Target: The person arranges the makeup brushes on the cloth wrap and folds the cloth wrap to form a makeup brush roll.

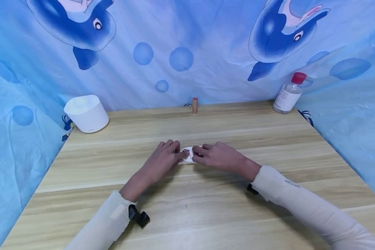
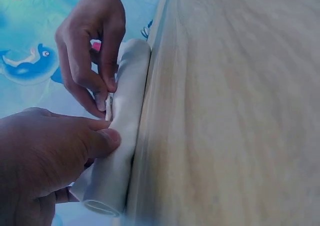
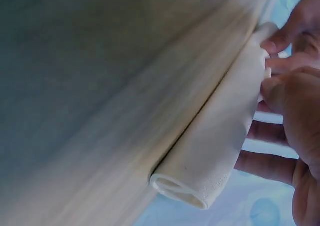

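Note:
A rolled-up piece of white fabric [image 3: 215, 136] lies on the wooden table, its spiral end showing in both wrist views. My left hand [image 1: 165, 158] holds the roll near its middle, with the thumb laid on top in the left wrist view. From the other side my right hand [image 1: 220, 156] pinches a narrow white strap [image 1: 191, 153] at the roll. The fingertips of both hands nearly meet there. In the head view the hands cover much of the roll.
A white container [image 1: 86, 113] stands at the back left of the table [image 1: 187, 208]. Near the back edge is a small brown tube [image 1: 195, 106] with a reddish top. At the back right stands a clear bottle [image 1: 287, 97] with a red cap. A blue dolphin-print curtain [image 1: 206, 41] hangs behind.

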A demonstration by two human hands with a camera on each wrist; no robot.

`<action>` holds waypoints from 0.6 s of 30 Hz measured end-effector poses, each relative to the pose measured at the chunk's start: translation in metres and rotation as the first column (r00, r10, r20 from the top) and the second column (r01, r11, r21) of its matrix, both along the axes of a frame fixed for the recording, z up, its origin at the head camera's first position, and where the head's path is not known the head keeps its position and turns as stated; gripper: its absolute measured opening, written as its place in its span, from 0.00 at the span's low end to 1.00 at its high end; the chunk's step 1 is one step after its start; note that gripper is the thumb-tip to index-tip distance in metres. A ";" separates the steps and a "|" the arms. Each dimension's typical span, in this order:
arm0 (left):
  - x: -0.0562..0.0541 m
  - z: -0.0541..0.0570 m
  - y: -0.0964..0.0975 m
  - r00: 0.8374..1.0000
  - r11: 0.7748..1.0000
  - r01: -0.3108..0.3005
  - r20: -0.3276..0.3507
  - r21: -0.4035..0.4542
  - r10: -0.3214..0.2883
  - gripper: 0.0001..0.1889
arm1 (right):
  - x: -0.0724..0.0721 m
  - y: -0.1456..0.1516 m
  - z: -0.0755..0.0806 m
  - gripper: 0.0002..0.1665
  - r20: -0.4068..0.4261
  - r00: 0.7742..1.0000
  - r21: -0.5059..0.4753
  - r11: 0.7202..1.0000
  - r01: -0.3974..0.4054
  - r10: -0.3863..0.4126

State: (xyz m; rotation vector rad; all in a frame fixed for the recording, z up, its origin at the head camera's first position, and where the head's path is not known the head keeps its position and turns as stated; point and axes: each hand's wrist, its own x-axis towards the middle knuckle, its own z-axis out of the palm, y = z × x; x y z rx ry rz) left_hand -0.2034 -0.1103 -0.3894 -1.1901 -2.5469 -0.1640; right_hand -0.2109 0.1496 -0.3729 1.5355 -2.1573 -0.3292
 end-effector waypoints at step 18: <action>0.007 0.008 -0.011 0.989 0.994 -0.022 0.145 0.104 0.007 0.15 | -0.005 0.024 0.000 0.16 0.207 0.973 -0.226 0.962 0.151 -0.104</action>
